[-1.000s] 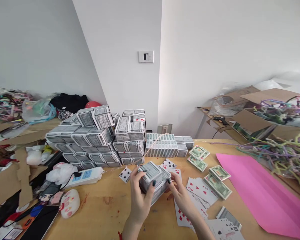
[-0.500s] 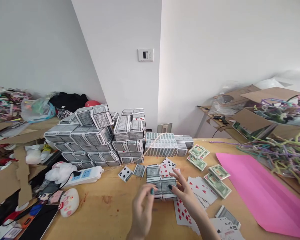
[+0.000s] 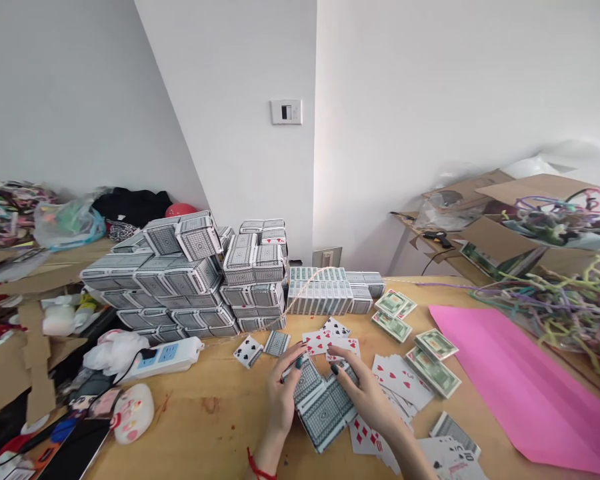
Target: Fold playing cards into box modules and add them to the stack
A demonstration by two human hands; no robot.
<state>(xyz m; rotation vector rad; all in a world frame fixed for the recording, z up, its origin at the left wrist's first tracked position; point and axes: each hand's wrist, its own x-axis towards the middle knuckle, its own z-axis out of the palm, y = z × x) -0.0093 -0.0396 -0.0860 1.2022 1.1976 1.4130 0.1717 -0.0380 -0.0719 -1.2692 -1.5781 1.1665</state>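
Observation:
Low in the middle of the view is a block built of folded playing cards [image 3: 327, 407], with grey patterned backs outward. My left hand [image 3: 283, 390] grips its left side, thumb on top. On the other side my right hand [image 3: 367, 393] has its thumb on the top right edge and its other fingers curled over the far side. The block sits tilted between them; whether it touches the table is unclear. Just beyond it lie loose heart cards [image 3: 317, 342]. A face-down card [image 3: 277, 343] and a spade card [image 3: 248, 351] lie to the left.
Stacked card blocks [image 3: 177, 277] stand at the back left, beside a row of small card packs [image 3: 320, 290]. A power strip [image 3: 165, 359] lies left. On the right are green card decks [image 3: 435, 373], spread cards [image 3: 405, 380], pink paper [image 3: 520, 373] and tangled pipe cleaners [image 3: 560, 307].
The block went from being held in both hands to lying flat, with my left hand apart from it. Now both hands grip it again, turned and nearer to me.

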